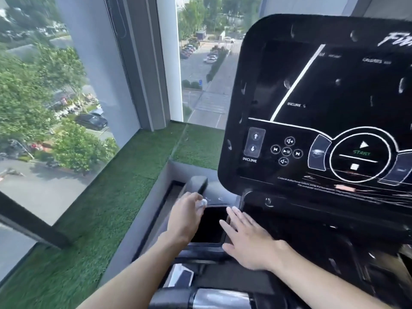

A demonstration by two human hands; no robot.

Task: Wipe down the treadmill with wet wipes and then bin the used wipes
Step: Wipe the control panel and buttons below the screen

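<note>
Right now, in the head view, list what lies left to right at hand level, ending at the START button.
window → turf → left hand, pinching a wipe → pocket → right hand → START button

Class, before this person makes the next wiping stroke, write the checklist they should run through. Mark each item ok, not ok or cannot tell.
1. The left hand grips the wipe: ok.
2. The right hand is free, fingers flat beside the tray: ok.
3. The tray holds no loose items: cannot tell, too dark.
4. The console is clean: not ok, droplets and streaks show.
5. The wipe is wet enough: cannot tell.
6. A bin is within sight: not ok, none visible.
</note>
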